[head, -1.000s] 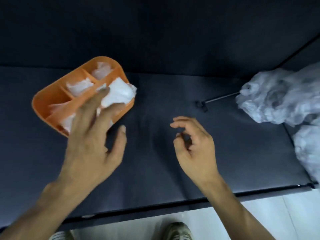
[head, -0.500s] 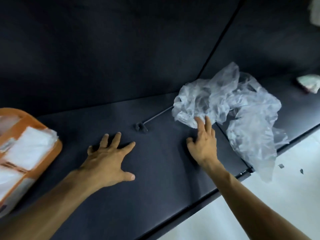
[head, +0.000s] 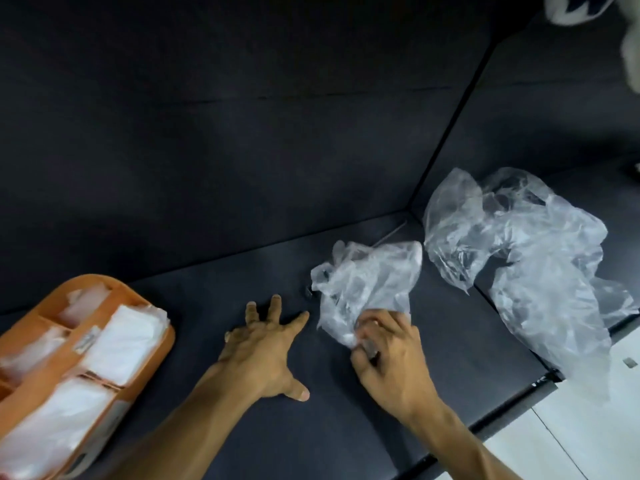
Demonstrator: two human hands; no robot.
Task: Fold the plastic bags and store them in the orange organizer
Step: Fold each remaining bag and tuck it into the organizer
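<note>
A crumpled clear plastic bag (head: 367,282) lies on the dark table, and my right hand (head: 391,355) grips its near end with curled fingers. My left hand (head: 266,344) rests flat on the table just left of the bag, fingers spread, holding nothing. The orange organizer (head: 145,303) sits at the left edge of view; its compartments hold several folded white bags (head: 121,341). A bigger heap of loose clear bags (head: 526,258) lies to the right, spilling over the table's front edge.
The dark table (head: 214,299) meets a dark back wall (head: 242,133). A seam separates it from a second dark surface (head: 561,188) on the right. Pale floor (head: 571,445) shows at the lower right. A small black clip (head: 307,292) lies by the bag.
My right hand took one bag out of the heap and drew it left toward me. My left hand stayed flat on the table. The view swung left, showing more of the organizer.
</note>
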